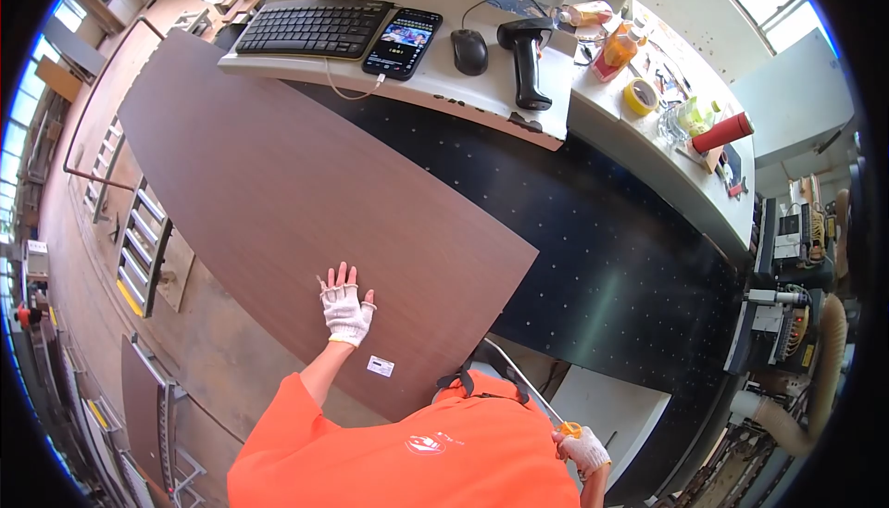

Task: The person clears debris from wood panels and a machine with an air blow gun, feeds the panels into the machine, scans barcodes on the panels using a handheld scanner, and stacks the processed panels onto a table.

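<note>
My left hand (347,312), in a white fingerless glove, lies flat with fingers spread on a large brown panel (306,193). A small white label (381,366) is stuck on the panel just below that hand. My right hand (587,453), gloved the same way, is closed at the lower right beside my orange shirt. It grips a long thin rod (520,374) with an orange-yellow piece (571,429) at the hand end. The rod's exact kind does not show. Part of the panel rests over a black dotted machine bed (611,258).
Above the panel, a white shelf (417,89) carries a keyboard (315,28), phone (403,43), mouse (469,51) and barcode scanner (528,59). Bottles and yellow tape (640,97) sit on the right counter. Machine heads (787,323) stand far right; a roller stand (143,247) is left.
</note>
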{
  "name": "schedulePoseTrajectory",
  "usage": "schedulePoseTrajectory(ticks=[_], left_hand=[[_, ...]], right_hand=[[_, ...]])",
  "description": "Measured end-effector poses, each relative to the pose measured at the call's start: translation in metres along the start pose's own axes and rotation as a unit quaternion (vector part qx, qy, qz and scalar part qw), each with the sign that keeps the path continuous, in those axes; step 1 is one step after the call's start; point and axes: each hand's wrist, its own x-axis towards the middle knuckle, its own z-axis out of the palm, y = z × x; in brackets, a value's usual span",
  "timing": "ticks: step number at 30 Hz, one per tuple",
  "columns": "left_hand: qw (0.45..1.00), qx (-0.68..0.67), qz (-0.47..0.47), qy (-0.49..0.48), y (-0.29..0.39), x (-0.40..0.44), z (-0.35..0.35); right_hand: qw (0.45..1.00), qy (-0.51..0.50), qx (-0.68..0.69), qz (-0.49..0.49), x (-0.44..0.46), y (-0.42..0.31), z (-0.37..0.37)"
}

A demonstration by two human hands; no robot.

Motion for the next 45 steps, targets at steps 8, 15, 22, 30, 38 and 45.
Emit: schedulePoseTrajectory(ticks=[8,15,22,30,38,45], left_hand=[[0.999,0.027,0.005,-0.021,-0.007,-0.006,-0.002],[0.999,0.025,0.015,-0.03,-0.006,-0.011,-0.005],[0.999,0.026,0.022,-0.024,-0.006,-0.012,-0.005],[0.999,0.023,0.012,-0.032,-0.002,-0.014,-0.009],[0.999,0.017,0.025,-0.022,-0.006,-0.01,-0.009],[0.999,0.01,0.024,-0.018,-0.007,-0.012,-0.01]], right_hand=[[0.995,0.095,0.019,-0.02,0.04,0.068,-0.008],[0.916,0.357,0.183,0.021,0.052,0.165,-0.038],[0.844,0.461,0.191,0.196,0.025,0.291,-0.052],[0.834,0.48,0.043,0.27,0.008,0.359,-0.035],[0.849,0.487,0.135,0.151,0.007,0.303,-0.016],[0.886,0.265,0.369,0.092,0.024,0.27,-0.057]])
